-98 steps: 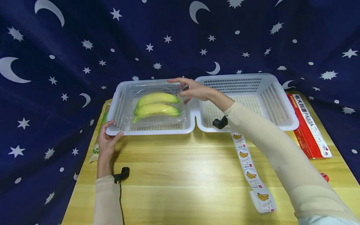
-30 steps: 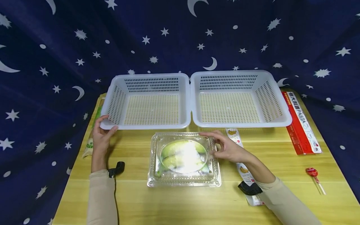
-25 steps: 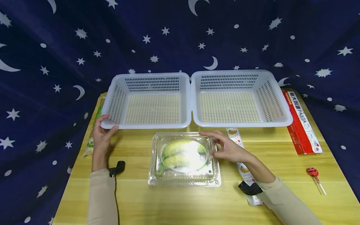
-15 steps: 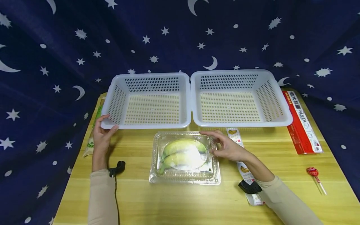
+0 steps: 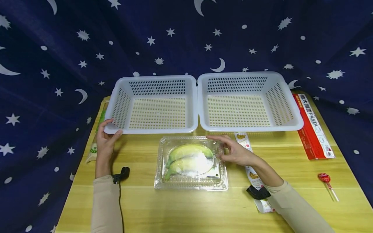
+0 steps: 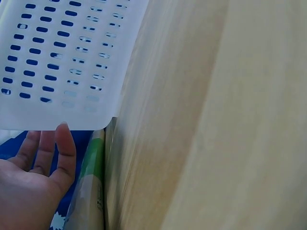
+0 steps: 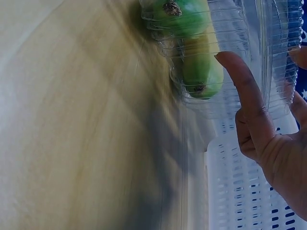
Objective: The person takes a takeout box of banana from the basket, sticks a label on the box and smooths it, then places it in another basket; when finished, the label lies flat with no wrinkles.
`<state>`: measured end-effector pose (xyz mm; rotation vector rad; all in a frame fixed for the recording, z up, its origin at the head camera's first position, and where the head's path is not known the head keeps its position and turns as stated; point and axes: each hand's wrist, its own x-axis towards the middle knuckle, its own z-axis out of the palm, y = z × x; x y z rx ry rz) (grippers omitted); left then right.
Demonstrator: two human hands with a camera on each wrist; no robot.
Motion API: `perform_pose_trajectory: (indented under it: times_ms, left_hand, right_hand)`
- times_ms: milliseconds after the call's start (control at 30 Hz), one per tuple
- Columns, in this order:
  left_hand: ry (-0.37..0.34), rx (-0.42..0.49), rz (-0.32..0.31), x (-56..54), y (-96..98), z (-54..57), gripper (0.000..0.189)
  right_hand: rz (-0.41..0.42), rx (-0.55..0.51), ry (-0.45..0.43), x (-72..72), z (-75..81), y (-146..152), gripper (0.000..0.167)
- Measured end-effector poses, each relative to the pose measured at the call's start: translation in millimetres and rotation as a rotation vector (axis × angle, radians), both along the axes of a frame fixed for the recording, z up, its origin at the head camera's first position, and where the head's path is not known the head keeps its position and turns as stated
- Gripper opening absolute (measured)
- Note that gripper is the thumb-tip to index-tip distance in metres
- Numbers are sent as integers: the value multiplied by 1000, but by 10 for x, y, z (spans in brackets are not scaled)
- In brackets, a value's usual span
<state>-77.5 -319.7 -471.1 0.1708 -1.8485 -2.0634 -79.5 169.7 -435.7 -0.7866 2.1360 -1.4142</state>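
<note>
A clear plastic clamshell box (image 5: 164,184) with two green-tipped yellow bananas (image 5: 186,155) inside lies in front of the baskets in the head view. My right hand (image 5: 240,153) pinches its right end, index finger along the far corner and thumb at the side. The right wrist view shows the thumb against the clear wall beside the banana tips (image 7: 204,74). At the near left corner of the left white basket (image 5: 151,131), my left hand (image 5: 106,142) holds the rim. In the left wrist view, fingertips (image 6: 64,132) meet the basket's lower edge.
A second white basket (image 5: 250,128) stands right of the first. A strip of banana labels (image 5: 253,176) runs under my right wrist. Further right lie a red pasta pack (image 5: 314,136) and a lollipop (image 5: 324,177). A green-and-beige packet (image 5: 92,152) sits left.
The clamshell box has come out of the left basket toward me, carried by my right hand, onto the area in front. Over the last second it shifts only slightly. My left hand stays on the rim.
</note>
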Motion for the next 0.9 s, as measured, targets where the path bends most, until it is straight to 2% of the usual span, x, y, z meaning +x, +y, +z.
perform_pose_trajectory:
  times_ms: [600,900]
  left_hand:
    - [1,-4,-4,8,9,14,58]
    - [-7,-8,-12,12,10,42,57]
  right_hand:
    - [14,0,-34,-13,-13,16,83]
    - [28,-9,-37,-18,-28,36,74]
